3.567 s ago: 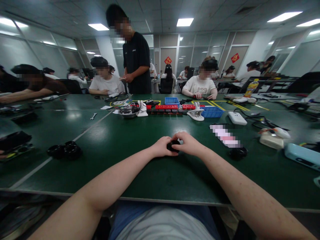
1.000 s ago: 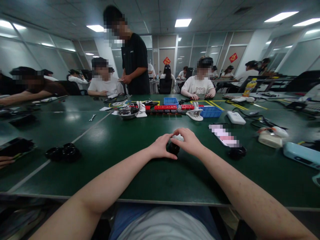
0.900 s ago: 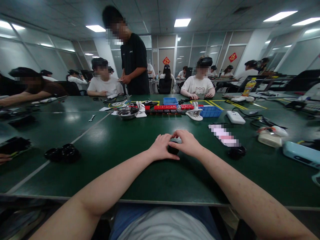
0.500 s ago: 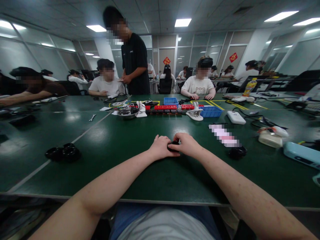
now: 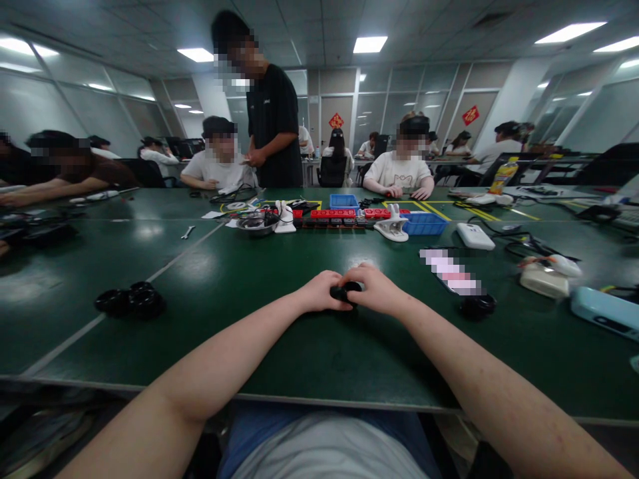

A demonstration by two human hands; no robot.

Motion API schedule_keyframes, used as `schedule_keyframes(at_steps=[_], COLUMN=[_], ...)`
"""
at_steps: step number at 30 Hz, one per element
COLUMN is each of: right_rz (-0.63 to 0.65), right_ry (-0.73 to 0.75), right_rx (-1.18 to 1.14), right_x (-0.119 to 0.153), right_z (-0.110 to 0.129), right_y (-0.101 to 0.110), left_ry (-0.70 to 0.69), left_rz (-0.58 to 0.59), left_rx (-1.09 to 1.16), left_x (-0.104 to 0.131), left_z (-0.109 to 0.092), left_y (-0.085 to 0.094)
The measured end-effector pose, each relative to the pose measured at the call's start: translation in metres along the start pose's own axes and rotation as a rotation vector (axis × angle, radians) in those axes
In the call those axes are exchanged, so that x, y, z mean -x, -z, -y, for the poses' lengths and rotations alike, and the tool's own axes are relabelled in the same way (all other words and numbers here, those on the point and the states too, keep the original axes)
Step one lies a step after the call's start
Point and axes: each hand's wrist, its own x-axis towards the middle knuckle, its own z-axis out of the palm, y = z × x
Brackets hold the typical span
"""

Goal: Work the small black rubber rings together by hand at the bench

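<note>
Between my two hands, over the middle of the green table, is a black round part. My left hand grips it from the left side, fingers curled round it. From the right, my right hand holds the same part, thumb and fingers bent over its top and edge. Some of the part is hidden by the fingers. Several glossy black round pieces stand in a group at the left. Another black piece lies at the right, beside a blurred pink phone-like object.
Across the table are a metal bowl, red trays, white clamps and a blue bin. A small wrench lies at left. White and light-blue devices with cables are at right. People sit and stand opposite.
The black part has tilted between my hands and more of it shows. My fingers have shifted slightly around it. The whole view has moved a little.
</note>
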Motion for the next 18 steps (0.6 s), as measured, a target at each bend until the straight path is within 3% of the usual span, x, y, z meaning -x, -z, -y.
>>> schedule_keyframes(at_steps=[7, 12, 15, 18], right_rz=[-0.019, -0.106, -0.264, -0.287], right_ry=[-0.030, 0.011, -0.077, -0.201], right_rx=[0.044, -0.013, -0.043, -0.032], right_x=[-0.001, 0.001, 0.001, 0.001], right_z=[0.004, 0.003, -0.001, -0.007], right_y=[-0.014, -0.005, 0.005, 0.009], left_ry=[0.001, 0.010, 0.107, 0.263], left_rz=[0.036, 0.028, -0.004, -0.068], left_rx=[0.078, 0.127, 0.077, -0.110], left_x=[-0.001, 0.000, 0.002, 0.004], left_z=[0.004, 0.003, -0.003, -0.013], left_y=[-0.005, -0.003, -0.001, -0.002])
